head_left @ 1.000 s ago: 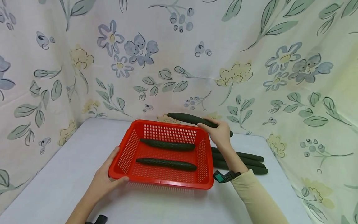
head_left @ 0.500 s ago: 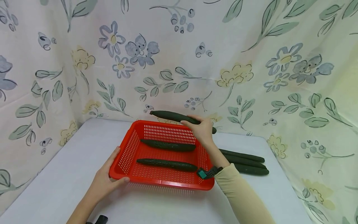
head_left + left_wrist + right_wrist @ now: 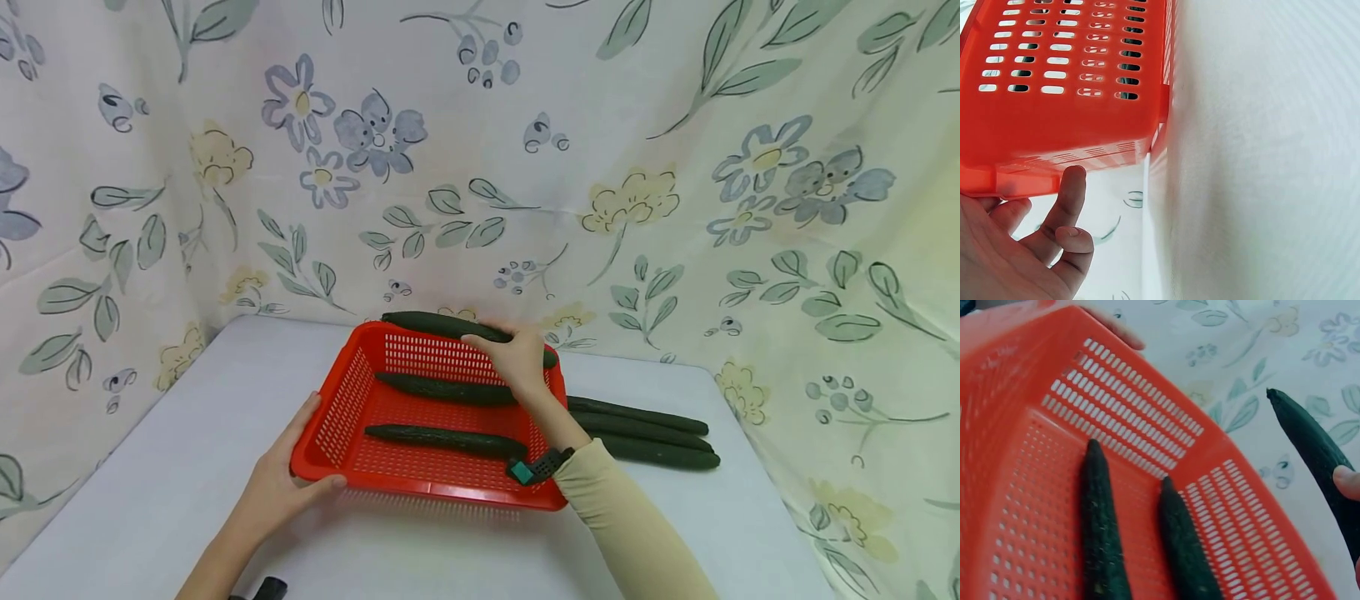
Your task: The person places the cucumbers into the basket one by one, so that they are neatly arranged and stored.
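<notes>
The cucumber (image 3: 438,326) is held aloft along the far rim of the red basket (image 3: 429,488), its right end showing in front of that rim; whether it touches the plastic I cannot tell. The right hand (image 3: 517,360) grips it between thumb and fingers, and the left hand (image 3: 288,467) holds the basket's near left corner. Inside, two more cucumbers (image 3: 446,439) lie well apart, roughly parallel, while three loose ones (image 3: 660,433) lie side by side on the table (image 3: 420,558), right of the basket. The step in hand looks like loading this piece; the next move would call for lowering it inside the far wall, level, then loosening the right hand's grip.
</notes>
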A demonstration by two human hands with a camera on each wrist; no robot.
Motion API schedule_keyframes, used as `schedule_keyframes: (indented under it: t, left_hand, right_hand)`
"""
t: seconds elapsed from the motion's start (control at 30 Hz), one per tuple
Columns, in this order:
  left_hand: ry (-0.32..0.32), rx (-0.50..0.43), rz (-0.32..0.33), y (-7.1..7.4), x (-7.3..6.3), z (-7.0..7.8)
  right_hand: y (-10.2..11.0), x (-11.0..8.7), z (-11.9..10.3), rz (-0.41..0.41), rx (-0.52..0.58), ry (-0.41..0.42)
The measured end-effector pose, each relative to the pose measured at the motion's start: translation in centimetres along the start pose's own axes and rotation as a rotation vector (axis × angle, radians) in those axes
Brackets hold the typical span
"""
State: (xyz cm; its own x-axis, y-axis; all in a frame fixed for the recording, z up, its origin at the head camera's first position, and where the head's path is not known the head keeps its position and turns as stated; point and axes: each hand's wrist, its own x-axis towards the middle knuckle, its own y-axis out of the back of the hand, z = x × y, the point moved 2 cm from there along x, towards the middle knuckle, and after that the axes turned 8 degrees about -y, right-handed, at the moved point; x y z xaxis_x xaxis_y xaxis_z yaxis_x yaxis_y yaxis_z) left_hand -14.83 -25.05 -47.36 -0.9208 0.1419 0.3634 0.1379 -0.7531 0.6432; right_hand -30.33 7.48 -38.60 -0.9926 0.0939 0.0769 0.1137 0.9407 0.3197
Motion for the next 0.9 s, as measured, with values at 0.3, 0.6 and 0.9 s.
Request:
schedule_keyframes:
  t: [0.3,0.6,0.9]
  left_hand:
    - [-0.007,0.005,0.002,0.0,0.1,0.0]
    - [-0.016,0.011,0.005,0.0,0.2,0.0]
    - [-0.004,0.0,0.0,0.0,0.1,0.1]
  right_hand:
    - [-2.0,-0.2,1.2,-0.054,-0.078,-0.14]
    - [-3.1,-1.0,2.9,-0.093,-0.11,-0.305]
    - [-3.6,-1.4,3.9,-0.12,-0.178,-0.359]
